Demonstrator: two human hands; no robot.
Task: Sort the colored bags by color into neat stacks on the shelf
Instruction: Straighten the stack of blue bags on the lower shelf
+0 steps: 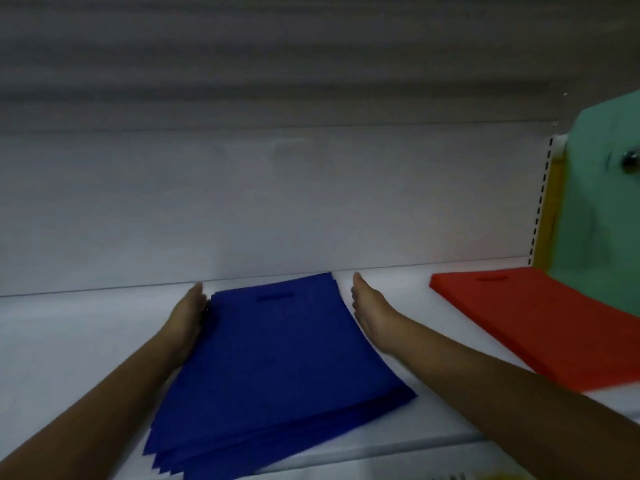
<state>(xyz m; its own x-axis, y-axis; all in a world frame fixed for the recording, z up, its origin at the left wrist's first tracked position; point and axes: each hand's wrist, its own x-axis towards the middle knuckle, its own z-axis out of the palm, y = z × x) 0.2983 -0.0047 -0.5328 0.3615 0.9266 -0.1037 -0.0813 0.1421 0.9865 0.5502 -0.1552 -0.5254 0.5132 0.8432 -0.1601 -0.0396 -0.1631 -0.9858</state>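
Observation:
A stack of flat blue bags lies on the white shelf, its near corners fanned out unevenly over the front edge. My left hand stands edge-on with straight fingers against the stack's left side. My right hand lies with straight fingers along the stack's right side, near the back corner. A tidy stack of red bags rests on the shelf to the right, apart from the blue one. A green bag hangs at the far right, overlapping the red stack's far corner.
The shelf's white back panel rises just behind the stacks. A slotted upright and a yellow strip stand at the right. The shelf's front lip runs below the blue stack.

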